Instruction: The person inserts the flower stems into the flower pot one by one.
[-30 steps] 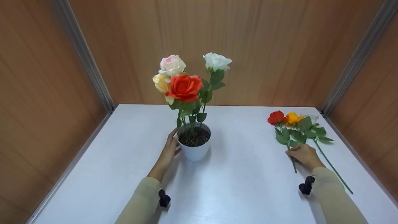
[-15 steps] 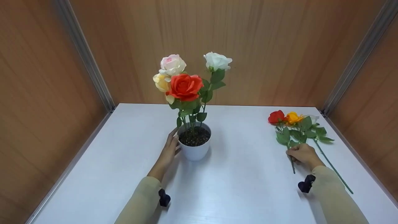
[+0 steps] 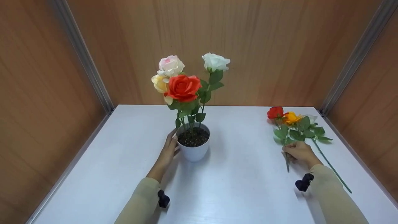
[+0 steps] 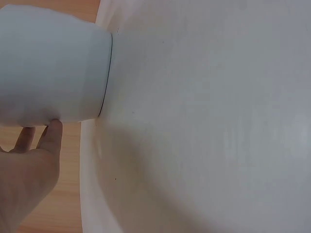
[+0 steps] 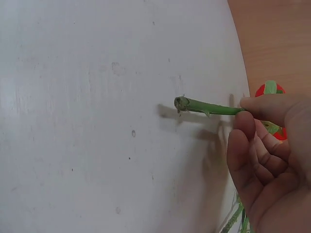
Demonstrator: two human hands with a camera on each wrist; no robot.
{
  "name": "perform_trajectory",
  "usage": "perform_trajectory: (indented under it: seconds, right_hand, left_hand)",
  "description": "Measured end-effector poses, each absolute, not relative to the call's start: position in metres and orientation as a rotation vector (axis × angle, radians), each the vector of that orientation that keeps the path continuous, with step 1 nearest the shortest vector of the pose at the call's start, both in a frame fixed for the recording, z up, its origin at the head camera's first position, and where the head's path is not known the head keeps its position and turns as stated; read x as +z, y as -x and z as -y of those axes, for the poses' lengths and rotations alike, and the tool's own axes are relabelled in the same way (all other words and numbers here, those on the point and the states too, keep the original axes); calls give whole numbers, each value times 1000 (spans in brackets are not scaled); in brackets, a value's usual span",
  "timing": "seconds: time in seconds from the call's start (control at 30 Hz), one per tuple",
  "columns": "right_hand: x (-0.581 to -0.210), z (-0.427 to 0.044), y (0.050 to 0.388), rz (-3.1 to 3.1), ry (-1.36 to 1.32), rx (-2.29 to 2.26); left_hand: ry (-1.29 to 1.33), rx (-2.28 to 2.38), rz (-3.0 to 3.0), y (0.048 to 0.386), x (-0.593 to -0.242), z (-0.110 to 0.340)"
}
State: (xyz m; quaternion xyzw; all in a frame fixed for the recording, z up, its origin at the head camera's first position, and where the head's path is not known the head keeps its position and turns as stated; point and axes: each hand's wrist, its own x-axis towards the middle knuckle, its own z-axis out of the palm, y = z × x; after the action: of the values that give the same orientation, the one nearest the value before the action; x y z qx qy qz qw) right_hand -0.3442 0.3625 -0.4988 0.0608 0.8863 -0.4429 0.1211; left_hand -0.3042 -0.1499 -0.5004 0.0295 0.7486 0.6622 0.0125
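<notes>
The white pot holds soil and several upright roses: pink-white, pale yellow, red and white. My left hand rests against the pot's left side, fingers extended; in the left wrist view its fingertips touch the pot wall. On the right, my right hand pinches the green stem of a red rose. In the right wrist view the cut end of that stem sticks out from between thumb and fingers, over the table, with a shadow beneath.
Beside the held rose, an orange rose and a white rose lie on the white table, one long stem slanting toward the front right. Wooden panels with metal edges stand behind and at both sides.
My right hand has moved slightly left with the red rose, whose head has risen a little away from the orange one. My left hand stays against the pot.
</notes>
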Motion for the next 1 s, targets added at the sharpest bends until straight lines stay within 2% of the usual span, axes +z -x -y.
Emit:
perform_trajectory:
  seconds: [0.6,1.0]
  right_hand:
    - [-483,-334,347,-2622,-39,-1367]
    - [-476,-308,346,-2594,62,-1473]
  left_hand:
    - [-89,2041,-2331,299,-492,150]
    - [-118,2065,-2355,304,-501,149]
